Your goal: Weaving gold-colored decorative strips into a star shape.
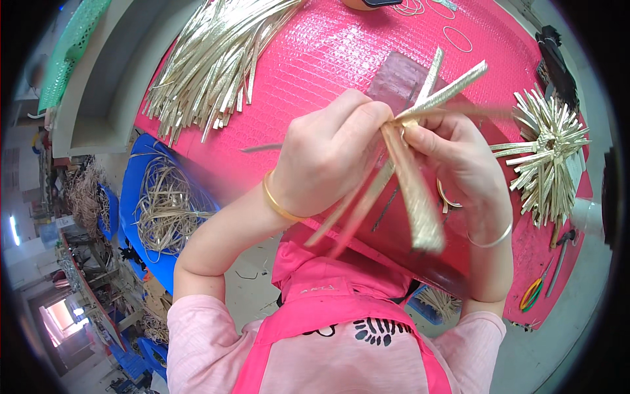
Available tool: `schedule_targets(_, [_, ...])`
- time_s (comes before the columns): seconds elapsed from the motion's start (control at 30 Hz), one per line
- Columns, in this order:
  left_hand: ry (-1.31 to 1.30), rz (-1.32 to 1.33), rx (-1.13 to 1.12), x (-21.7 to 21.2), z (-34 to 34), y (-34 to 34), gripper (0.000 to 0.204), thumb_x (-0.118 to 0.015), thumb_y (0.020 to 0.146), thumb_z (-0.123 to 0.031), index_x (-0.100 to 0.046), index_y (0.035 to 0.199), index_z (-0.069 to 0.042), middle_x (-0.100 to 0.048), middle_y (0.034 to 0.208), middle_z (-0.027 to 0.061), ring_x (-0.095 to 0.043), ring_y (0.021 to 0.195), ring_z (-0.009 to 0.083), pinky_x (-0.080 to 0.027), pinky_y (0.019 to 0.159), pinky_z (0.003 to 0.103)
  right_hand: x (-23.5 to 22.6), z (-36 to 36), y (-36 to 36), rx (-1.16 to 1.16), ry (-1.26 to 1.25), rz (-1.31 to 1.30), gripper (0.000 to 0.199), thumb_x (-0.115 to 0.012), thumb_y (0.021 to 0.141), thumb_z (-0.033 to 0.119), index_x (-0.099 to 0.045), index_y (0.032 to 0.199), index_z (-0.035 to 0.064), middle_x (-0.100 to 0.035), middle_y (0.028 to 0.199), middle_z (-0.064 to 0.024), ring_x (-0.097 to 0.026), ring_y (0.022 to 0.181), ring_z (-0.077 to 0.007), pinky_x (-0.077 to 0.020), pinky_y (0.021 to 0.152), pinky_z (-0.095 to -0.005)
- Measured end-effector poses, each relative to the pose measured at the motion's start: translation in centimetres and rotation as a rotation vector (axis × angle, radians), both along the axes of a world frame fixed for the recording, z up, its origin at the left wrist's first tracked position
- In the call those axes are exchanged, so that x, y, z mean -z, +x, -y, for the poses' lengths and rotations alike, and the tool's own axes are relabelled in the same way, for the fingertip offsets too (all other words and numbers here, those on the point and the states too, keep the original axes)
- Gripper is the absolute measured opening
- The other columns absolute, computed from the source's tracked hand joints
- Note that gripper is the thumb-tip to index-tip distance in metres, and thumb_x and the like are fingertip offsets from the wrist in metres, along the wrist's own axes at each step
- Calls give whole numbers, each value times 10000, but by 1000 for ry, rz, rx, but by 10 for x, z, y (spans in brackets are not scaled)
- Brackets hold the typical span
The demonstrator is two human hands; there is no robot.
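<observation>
Several flat gold strips [412, 187] cross and meet between my two hands above the pink table. My left hand [331, 148] is closed, with its fingers pinching the strips where they meet. Close beside it my right hand [462, 154] grips the same strips between thumb and fingers. Two strip ends [459, 85] point up and away, while others hang down toward my apron, blurred by motion. The exact crossing is partly hidden by my fingers. Beneath my hands lies a dark purplish block [398, 77].
A big bundle of gold strips [203, 72] lies at the far left of the pink table [308, 49]. At the right sit a gold strip cluster [551, 154] and green-and-yellow-handled scissors [533, 292]. A blue bin [141, 180] holds coiled strands. Rubber bands [457, 39] lie far back.
</observation>
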State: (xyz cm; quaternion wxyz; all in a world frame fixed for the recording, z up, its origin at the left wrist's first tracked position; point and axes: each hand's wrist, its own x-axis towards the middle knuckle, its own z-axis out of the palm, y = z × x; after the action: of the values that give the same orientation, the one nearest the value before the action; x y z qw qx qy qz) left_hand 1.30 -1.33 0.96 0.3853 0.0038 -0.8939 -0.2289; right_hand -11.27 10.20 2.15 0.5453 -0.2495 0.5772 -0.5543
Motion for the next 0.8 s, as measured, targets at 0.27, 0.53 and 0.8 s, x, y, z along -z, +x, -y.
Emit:
schedule_targets(0.27, [1149,142,-136,-5,-18,4,74,-582,702,-28,-531,708,26,-498,548,111,-513,488,221,-413,470,287,26,7,20,273,-282,-122,192,-631,706,92,-580,862,-8,-587,702,-30,-545,628,-96,-423,571,-216])
schedule_targets(0.53, [1332,546,72,-28,11,-8,185,-534,796,-151,-515,689,-2,-487,510,16,-390,335,45,-280,318,157,26,13,14,383,-624,-1544,127,-637,643,26,-589,760,13,-553,652,-80,-535,537,-203,-428,472,-282])
schedule_targets(0.8, [1759,433,233,-18,10,-6,210,-472,835,-188,-519,750,-1,-449,483,-5,-330,292,33,-240,282,132,28,14,15,417,-769,-1493,132,-621,638,-7,-581,762,-25,-550,669,-110,-544,580,-196,-428,492,-238])
